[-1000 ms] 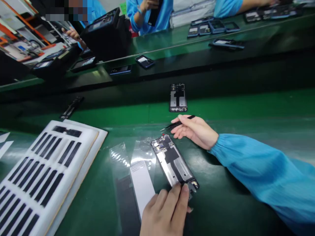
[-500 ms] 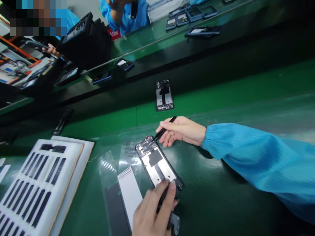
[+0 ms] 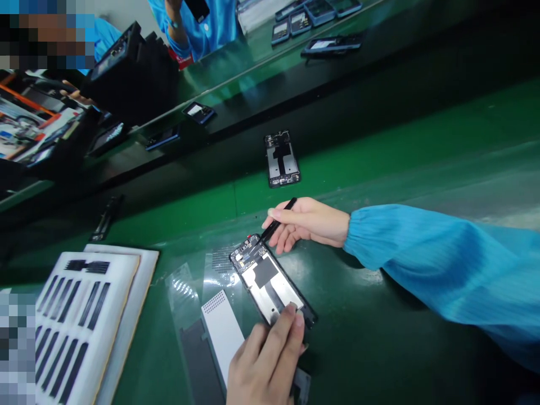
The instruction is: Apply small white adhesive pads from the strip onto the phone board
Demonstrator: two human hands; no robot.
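An open phone frame point(image 3: 270, 284) lies tilted on the green belt, showing a circuit board at its top end and a silver plate with black patches. My left hand point(image 3: 265, 354) pinches a thin black strip at the frame's lower end, and my fingers hide most of that strip. My right hand point(image 3: 304, 225) holds black tweezers point(image 3: 276, 221), whose tips rest near the frame's top corner. A clear film point(image 3: 185, 298) with a white strip point(image 3: 221, 332) lies under my left hand.
A white foam tray point(image 3: 126, 298) with rows of black strips lies to the left. Another phone frame point(image 3: 282, 160) sits farther up the belt. Beyond a dark raised divider, phones lie on a second belt, with a co-worker's blue sleeve point(image 3: 198, 28) and a black rack point(image 3: 130, 73).
The view has swung, shifting everything left and up. The tweezers now point at the frame's top corner, and my left hand has come down with the black strip onto the frame's lower end.
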